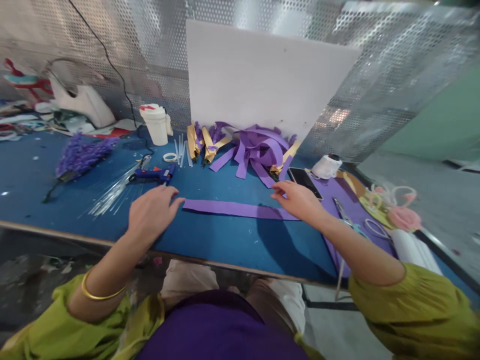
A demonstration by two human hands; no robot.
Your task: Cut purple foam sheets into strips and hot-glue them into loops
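A purple paper strip (232,208) lies flat across the blue table in front of me. At its left end is my left hand (153,210), thumb and fingers apart, with the thumb tip at or very near the strip's edge. Over the right part of the strip hovers my right hand (298,200), fingers loosely bent and holding nothing; its arm hides the strip's right end. Just beyond my left hand rests a blue glue gun (155,173). Past my right hand lies a phone (305,182).
Purple strips (258,145) are heaped before a white board (262,80), beside wrapped purple flower bunches (204,145). A lavender bunch (80,157) and clear thin sticks (118,190) lie left. A white cup (155,125) stands behind. Scissors (343,212) lie right.
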